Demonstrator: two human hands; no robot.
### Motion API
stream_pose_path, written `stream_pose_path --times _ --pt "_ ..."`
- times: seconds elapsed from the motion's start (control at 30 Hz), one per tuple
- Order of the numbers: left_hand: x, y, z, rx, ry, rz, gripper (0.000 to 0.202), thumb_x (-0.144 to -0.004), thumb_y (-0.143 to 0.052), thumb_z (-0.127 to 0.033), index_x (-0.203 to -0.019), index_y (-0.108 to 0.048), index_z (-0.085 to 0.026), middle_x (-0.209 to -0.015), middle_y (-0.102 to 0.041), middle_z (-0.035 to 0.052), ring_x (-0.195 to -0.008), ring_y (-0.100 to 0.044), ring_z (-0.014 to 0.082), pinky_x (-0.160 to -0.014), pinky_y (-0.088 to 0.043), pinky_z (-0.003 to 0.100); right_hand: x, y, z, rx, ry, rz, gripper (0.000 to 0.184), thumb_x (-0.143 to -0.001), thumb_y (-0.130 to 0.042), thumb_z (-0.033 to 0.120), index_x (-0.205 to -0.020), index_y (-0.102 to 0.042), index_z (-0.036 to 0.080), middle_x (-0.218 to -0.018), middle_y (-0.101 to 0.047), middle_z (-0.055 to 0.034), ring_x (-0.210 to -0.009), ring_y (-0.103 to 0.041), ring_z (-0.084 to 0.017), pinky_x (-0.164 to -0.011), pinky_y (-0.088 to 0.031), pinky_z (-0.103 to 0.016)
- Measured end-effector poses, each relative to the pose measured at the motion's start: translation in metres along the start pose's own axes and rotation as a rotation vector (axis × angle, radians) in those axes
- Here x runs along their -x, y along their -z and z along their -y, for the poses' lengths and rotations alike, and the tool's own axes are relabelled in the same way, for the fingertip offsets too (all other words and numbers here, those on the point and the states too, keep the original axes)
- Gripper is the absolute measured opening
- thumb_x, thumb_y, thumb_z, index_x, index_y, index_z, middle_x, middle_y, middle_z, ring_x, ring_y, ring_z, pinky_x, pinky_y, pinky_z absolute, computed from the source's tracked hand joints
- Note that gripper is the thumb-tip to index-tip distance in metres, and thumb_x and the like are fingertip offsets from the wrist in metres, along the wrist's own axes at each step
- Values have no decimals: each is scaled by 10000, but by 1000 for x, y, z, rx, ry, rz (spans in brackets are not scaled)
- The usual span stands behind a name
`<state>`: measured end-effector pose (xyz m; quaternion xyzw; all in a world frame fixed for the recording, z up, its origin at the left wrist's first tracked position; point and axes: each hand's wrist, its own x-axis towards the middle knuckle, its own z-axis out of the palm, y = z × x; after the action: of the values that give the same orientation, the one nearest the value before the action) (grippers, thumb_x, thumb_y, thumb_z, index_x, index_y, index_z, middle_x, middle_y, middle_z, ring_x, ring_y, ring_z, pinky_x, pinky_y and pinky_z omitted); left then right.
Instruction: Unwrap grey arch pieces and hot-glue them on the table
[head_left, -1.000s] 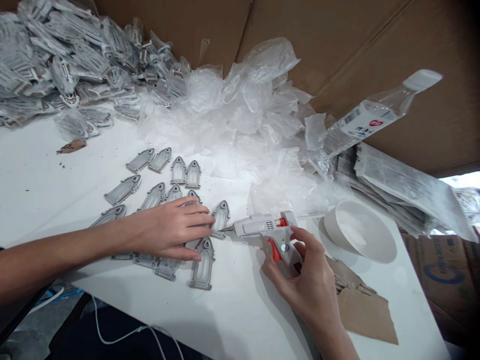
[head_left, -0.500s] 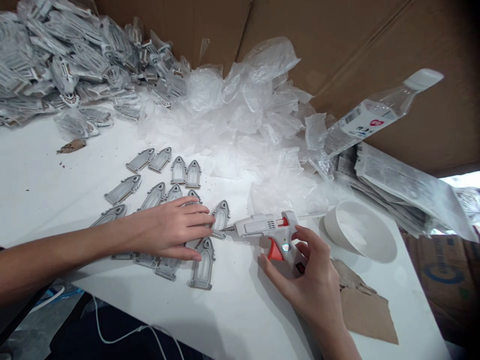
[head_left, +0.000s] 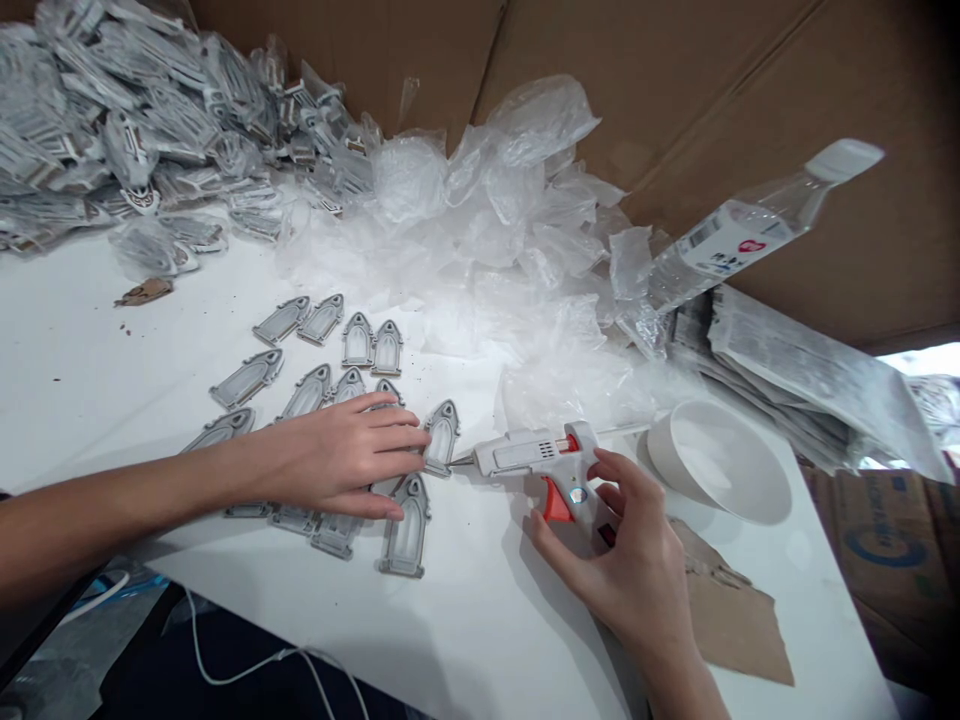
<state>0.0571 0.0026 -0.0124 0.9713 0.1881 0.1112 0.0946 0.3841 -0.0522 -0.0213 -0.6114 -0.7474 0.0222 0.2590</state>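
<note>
My right hand [head_left: 626, 545] grips the handle of a white glue gun [head_left: 517, 454] with a red trigger, thumb and fingers on either side. The gun's thin nozzle points left, at the lower edge of a small grey arched frame [head_left: 442, 437]. My left hand [head_left: 356, 455] lies palm down with its fingers spread, over several similar frames and partly hiding them. Its fingertips come up to the left side of the frame at the nozzle. Below the thumb another arched frame [head_left: 406, 528] is in plain sight.
Crumpled clear plastic bags [head_left: 495, 220] cover the table's back. Wrapped pieces [head_left: 135, 110] are heaped at the far left. A plastic bottle [head_left: 739, 240] leans at the right, above a white bowl [head_left: 720, 462] and a torn cardboard piece [head_left: 735, 620]. A white cable [head_left: 247, 675] hangs in front.
My right hand and the glue gun have shifted slightly right and down, the nozzle now lower along the frame's edge. My left hand has stayed in place.
</note>
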Motion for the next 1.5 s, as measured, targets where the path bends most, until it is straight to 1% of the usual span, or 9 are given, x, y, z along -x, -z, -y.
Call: stream_pose_path --times 0.37,0.5,0.57,0.7,0.83,1.0,1.17,1.37,1.5 --pt "-1 0 0 4 5 -2 440 -1060 -376 -471 -1246 -603 -143 -1337 -625 138 -1225 -559 269 -1084 -352 417 0 2 6 -83 -109 54 629 -783 -706 478 -1315 -453 259 -1064 -621 -52 -821 -653 -189 -641 -539 -312" --pt "0 0 0 0 6 -1 447 -1060 -369 -473 -1236 -609 -139 -1332 -628 140 -1225 -562 273 -1085 -355 421 -1 1 5 -185 -168 68 661 -761 -731 479 -1320 -446 273 -1077 -623 -53 -875 -659 -197 -721 -565 -329" --pt "0 -1 0 -7 6 -2 450 -1058 -372 -477 -1237 -609 -139 -1334 -626 139 -1230 -559 279 -1078 -361 425 -2 1 3 -246 -189 69 679 -736 -747 488 -1310 -453 274 -1061 -626 -54 -859 -658 -194 -695 -569 -319" --pt "-1 4 -2 -45 4 20 458 -1055 -374 -495 -1262 -593 -151 -1355 -615 129 -1245 -550 282 -1065 -376 421 -4 -1 -3 -258 -234 -6 700 -668 -790 517 -1255 -501 266 -1042 -633 -61 -837 -656 -201 -684 -570 -337" --pt "4 20 1 -110 2 9 461 -1059 -358 -498 -1255 -597 -156 -1371 -611 126 -1266 -544 286 -1105 -353 438 -4 -2 -4 -250 -276 -148 839 -625 -824 551 -1315 -467 236 -1009 -638 -71 -906 -664 -240 -744 -572 -386" --pt "27 38 17 -185 28 -49 426 -1067 -354 -465 -1240 -597 -161 -1362 -619 122 -1268 -549 286 -1089 -370 435 -6 3 0 -48 -105 -341 890 -635 -850 557 -1344 -435 215 -1001 -640 -69 -783 -663 -213 -630 -560 -349" --pt "44 30 25 -153 49 -62 369 -1067 -383 -433 -1246 -582 -180 -1360 -624 105 -1264 -556 262 -1095 -379 420 -11 14 11 224 16 -527 790 -678 -822 601 -1257 -469 195 -981 -628 -69 -704 -695 -221 -520 -538 -316" --pt "46 15 26 -160 31 -67 398 -1066 -369 -458 -1223 -604 -178 -1339 -640 97 -1257 -566 274 -1063 -409 433 -28 25 40 386 102 -540 694 -706 -783 621 -1156 -497 175 -854 -678 -49 -635 -702 -216 -416 -423 -249" --pt "45 16 28 -144 48 -85 429 -1069 -346 -473 -1241 -608 -180 -1334 -646 93 -1255 -571 275 -1058 -417 446 -42 28 60 408 44 -535 505 -710 -758 608 -883 -535 190 -620 -569 23 -482 -551 -132 -447 -367 -244"
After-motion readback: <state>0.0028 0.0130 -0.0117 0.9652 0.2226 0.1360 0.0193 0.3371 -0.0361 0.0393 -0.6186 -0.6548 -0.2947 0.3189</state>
